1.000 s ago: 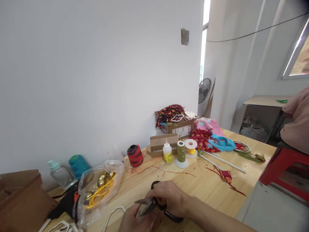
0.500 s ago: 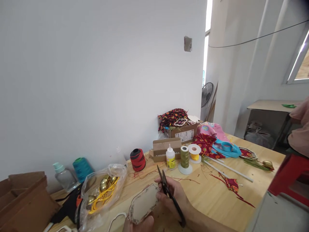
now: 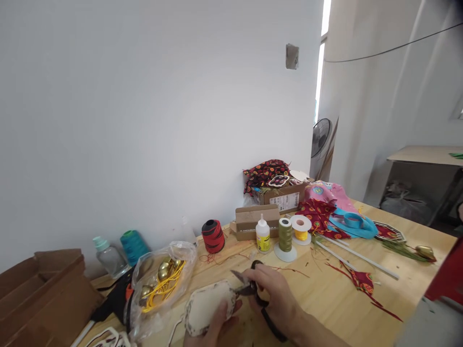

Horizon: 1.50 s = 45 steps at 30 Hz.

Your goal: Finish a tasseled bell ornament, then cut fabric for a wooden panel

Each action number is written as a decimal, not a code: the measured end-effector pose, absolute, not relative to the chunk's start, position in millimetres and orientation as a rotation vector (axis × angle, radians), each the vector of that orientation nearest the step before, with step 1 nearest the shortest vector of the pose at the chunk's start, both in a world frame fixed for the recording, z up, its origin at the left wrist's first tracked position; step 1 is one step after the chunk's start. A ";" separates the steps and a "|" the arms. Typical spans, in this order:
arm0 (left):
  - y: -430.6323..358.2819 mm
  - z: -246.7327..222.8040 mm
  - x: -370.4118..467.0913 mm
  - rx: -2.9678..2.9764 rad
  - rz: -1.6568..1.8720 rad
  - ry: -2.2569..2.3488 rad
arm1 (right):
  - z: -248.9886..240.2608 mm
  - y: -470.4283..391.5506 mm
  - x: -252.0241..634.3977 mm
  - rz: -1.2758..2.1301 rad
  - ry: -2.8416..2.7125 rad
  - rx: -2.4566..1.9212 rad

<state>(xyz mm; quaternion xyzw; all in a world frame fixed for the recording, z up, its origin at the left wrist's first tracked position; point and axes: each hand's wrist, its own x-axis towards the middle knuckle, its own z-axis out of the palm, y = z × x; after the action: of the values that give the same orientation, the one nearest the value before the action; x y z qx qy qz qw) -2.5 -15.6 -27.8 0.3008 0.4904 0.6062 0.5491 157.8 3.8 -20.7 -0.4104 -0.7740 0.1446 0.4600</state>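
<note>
My left hand (image 3: 217,325) is closed on a flat cream-white panel (image 3: 204,306) with cut corners and a ragged patterned edge; the thumb lies across its face. In my right hand (image 3: 278,294) is a pair of black-handled scissors (image 3: 246,289), blades parted and pointing left. Their lower blade is at the panel's right edge; whether it cuts anything there I cannot tell. Left of the panel, a clear plastic bag (image 3: 173,248) holds gold bells (image 3: 164,271) and yellow cord (image 3: 168,285). A white outline frame (image 3: 108,337) is partly cut off at the bottom.
Along the wall stand a cardboard box (image 3: 54,299), a pump bottle (image 3: 110,258), teal thread (image 3: 133,246), red thread (image 3: 213,237), a glue bottle (image 3: 263,236) and olive thread (image 3: 285,236). Fabric scraps (image 3: 318,214), white sticks (image 3: 376,264) and a red cloth piece (image 3: 363,283) lie right.
The scissors have swung from upright to pointing left, their blades wider apart, near the panel's edge. My left thumb has come over the panel's face. The view has turned slightly left.
</note>
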 end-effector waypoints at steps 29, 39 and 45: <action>-16.6 -20.6 -10.2 0.517 1.407 1.113 | -26.8 13.3 158.7 0.208 -2.137 -1.473; -17.7 -19.7 -8.9 0.470 1.394 1.088 | -29.8 14.6 159.1 0.227 -2.143 -1.510; -18.5 -19.1 -8.4 0.468 1.415 1.106 | -28.7 13.6 159.5 0.226 -2.131 -1.505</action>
<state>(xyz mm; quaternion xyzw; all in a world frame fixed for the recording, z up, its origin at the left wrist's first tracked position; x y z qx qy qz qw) -8.4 -18.5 -19.1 0.2018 0.4772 0.6101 0.5995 159.5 13.6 -28.7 -0.5553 -0.7861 0.0834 0.2584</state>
